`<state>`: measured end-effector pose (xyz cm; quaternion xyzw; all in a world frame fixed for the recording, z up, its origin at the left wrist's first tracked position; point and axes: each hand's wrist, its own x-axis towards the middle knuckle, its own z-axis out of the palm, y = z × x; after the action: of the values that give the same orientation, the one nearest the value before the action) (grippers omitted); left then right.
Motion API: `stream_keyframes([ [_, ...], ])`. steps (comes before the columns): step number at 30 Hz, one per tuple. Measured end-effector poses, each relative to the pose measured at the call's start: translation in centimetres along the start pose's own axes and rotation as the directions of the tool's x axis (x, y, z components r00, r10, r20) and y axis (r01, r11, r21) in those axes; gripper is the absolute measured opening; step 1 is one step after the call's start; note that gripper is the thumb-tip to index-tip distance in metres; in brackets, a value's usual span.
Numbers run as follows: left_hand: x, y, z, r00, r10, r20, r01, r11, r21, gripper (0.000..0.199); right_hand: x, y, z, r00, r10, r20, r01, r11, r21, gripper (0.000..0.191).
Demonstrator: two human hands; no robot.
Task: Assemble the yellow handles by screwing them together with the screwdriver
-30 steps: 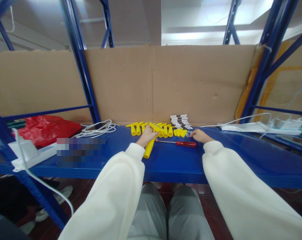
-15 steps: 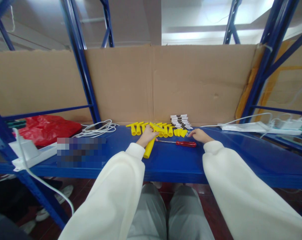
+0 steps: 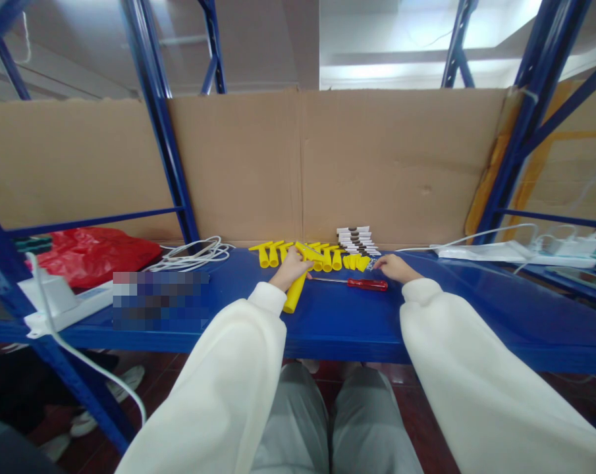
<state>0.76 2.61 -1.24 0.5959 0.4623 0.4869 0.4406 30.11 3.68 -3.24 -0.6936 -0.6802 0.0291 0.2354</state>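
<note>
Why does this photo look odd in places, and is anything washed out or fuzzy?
In the head view, the blue posts lean, likely wide-lens distortion; the ceiling glares near white at upper right; pixel blocks mask a patch over the blue shelf; tiny pieces by the right fingers look too soft to identify.

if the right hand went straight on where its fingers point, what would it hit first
Most likely the small silvery pieces right at the fingertips of the right hand, with the small yellow wedge-shaped pieces just beyond; whether the fingers touch the silvery ones is unclear.
</note>
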Motion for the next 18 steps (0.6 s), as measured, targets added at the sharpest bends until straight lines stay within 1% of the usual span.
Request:
stream_keyframes([
  [4, -0.2, 0.1, 0.0, 1.0, 0.005, -0.001, -0.005, 1.0, 0.014, 0.039, 0.2, 0.4, 0.0, 0.996, 0.067, -0.063, -0.069, 0.997, -0.024, 0.037],
  [7, -0.1, 0.0, 0.0, 1.0, 0.009, -0.003, -0.009, 1.0, 0.013, 0.041, 0.3, 0.6, -0.1, 0.989, 0.093, -0.113, -0.096, 0.995, -0.023, 0.04],
  [9, 0.1, -0.2, -0.1, 1.0, 0.011, -0.004, -0.011, 1.0, 0.015, 0.043, 0.3, 0.5, -0.1, 0.988, 0.094, -0.126, -0.097, 0.995, -0.022, 0.041],
  [11, 0.2, -0.3, -0.1, 1.0, 0.014, -0.007, -0.014, 1.0, 0.021, 0.043, 0.2, 0.3, -0.1, 0.991, 0.076, -0.111, -0.079, 0.997, -0.021, 0.04],
  [15, 0.2, -0.3, -0.1, 0.999, 0.022, -0.036, -0.021, 1.0, 0.018, 0.043, 0.0, -0.4, -0.1, 0.998, -0.016, -0.067, 0.015, 1.0, -0.003, 0.037],
  [18, 0.1, -0.2, -0.1, 0.998, 0.027, -0.052, -0.026, 0.999, 0.024, 0.041, -0.1, -0.4, 0.0, 0.999, -0.022, -0.041, 0.022, 1.0, 0.001, 0.038],
])
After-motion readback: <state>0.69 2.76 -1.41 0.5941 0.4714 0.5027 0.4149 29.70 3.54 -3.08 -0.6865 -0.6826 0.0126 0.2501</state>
